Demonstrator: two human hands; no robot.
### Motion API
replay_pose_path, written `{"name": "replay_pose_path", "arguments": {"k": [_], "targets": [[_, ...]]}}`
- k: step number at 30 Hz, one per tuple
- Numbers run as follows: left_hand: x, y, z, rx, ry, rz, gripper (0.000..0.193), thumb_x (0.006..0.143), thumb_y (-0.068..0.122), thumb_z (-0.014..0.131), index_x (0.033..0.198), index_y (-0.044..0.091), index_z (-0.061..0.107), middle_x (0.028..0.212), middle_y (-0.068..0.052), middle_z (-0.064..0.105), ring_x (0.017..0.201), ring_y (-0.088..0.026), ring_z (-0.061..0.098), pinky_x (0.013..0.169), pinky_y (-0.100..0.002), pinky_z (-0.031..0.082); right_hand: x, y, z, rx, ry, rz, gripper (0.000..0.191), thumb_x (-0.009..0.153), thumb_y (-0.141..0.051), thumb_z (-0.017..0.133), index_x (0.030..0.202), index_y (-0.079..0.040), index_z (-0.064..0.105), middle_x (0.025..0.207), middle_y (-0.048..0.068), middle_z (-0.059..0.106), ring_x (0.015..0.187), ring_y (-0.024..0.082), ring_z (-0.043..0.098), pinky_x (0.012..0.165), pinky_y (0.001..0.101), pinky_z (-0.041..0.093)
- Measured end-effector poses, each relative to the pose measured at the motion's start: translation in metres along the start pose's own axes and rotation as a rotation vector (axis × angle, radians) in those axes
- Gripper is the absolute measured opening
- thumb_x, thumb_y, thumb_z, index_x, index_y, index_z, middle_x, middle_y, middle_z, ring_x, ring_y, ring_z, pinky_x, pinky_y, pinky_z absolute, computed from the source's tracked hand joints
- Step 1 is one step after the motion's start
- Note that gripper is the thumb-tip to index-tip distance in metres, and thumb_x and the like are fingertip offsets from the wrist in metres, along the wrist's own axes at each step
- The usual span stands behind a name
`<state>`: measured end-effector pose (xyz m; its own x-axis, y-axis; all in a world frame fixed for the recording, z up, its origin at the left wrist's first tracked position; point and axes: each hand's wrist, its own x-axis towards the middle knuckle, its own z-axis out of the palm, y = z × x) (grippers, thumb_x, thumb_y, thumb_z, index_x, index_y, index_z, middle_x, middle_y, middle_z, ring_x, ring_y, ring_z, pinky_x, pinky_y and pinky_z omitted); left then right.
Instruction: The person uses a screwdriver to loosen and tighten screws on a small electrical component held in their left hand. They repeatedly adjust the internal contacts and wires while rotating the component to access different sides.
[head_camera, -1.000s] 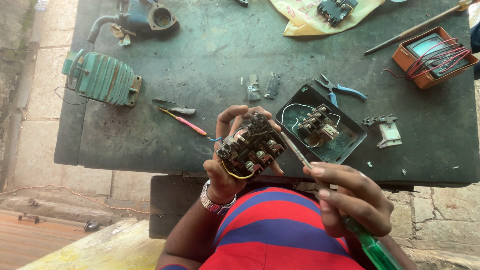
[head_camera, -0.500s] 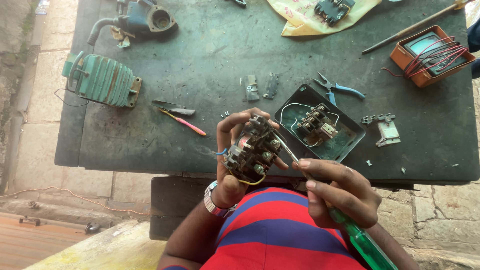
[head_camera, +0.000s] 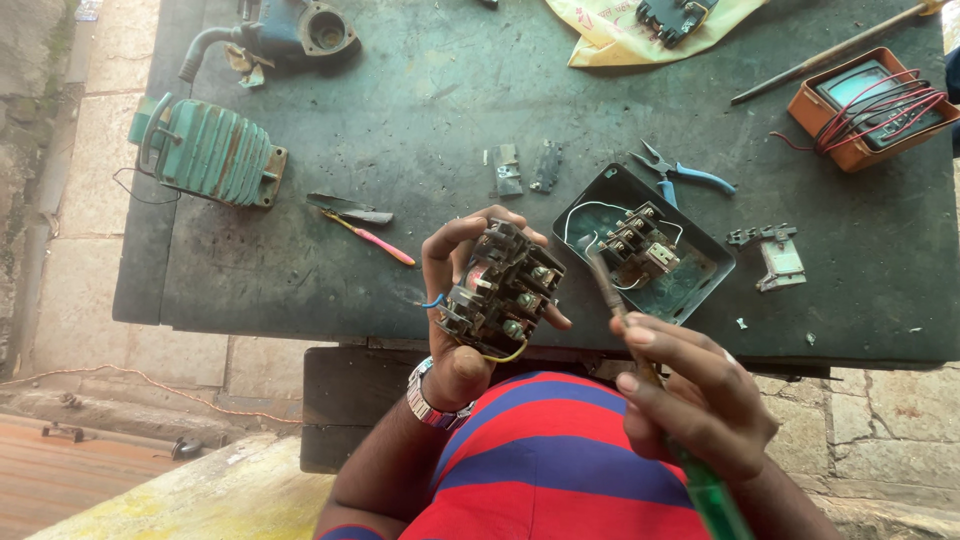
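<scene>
Our hands over the dark worktable (head_camera: 300, 280)
Our left hand (head_camera: 462, 300) grips the black electrical switch block (head_camera: 502, 292); our right hand (head_camera: 695, 395) pinches the green-handled screwdriver (head_camera: 690, 460)

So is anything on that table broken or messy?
Yes. The black box on the table lies open, its wired insides showing, and small loose parts lie scattered nearby. The left hand holds another wired switch block.

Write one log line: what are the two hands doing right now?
left hand: holds black switch block | right hand: grips green-handled screwdriver, tip near block | table: pliers, green motor
</scene>
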<state>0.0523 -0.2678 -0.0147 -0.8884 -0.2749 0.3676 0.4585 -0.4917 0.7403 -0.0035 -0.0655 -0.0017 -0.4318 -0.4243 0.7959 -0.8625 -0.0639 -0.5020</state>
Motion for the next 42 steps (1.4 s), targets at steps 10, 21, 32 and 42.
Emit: {"name": "replay_pose_path", "arguments": {"k": [10,21,32,42], "targets": [[-0.001,-0.002,-0.002,-0.039,-0.006,-0.008,0.103,0.084,0.061,0.081,0.154,0.016,0.021,0.148,-0.020,0.034,0.142,-0.029,0.047,0.082,-0.046,0.069,0.002,-0.006,-0.009,0.196,-0.081,0.302,0.020,0.096,0.004,0.060,0.113,-0.005,0.055,0.121,0.026,0.068,0.112,0.036,0.076,0.096,0.0431,0.067],[-0.002,-0.004,-0.002,-0.057,-0.011,-0.022,0.104,0.082,0.063,0.082,0.154,0.016,0.023,0.148,-0.020,0.034,0.139,-0.030,0.050,0.080,-0.045,0.070,0.003,0.008,-0.001,0.224,0.002,0.247,0.009,0.105,-0.009,0.058,0.111,-0.003,0.056,0.117,0.026,0.070,0.105,0.034,0.078,0.086,0.0412,0.070],[-0.003,-0.007,-0.001,-0.079,0.005,-0.030,0.104,0.082,0.063,0.082,0.154,0.016,0.023,0.148,-0.020,0.034,0.138,-0.029,0.048,0.080,-0.046,0.069,0.004,0.004,0.002,0.108,0.159,0.176,0.005,0.102,-0.008,0.058,0.106,-0.004,0.058,0.118,0.027,0.064,0.110,0.034,0.073,0.090,0.0431,0.068],[-0.006,-0.002,0.000,-0.048,0.008,-0.041,0.104,0.082,0.062,0.083,0.154,0.018,0.022,0.152,-0.024,0.036,0.136,-0.026,0.048,0.084,-0.045,0.068,0.016,-0.014,-0.010,0.159,-0.069,0.310,0.016,0.101,0.000,0.059,0.115,-0.005,0.053,0.121,0.024,0.069,0.109,0.033,0.077,0.090,0.0392,0.067]]}}
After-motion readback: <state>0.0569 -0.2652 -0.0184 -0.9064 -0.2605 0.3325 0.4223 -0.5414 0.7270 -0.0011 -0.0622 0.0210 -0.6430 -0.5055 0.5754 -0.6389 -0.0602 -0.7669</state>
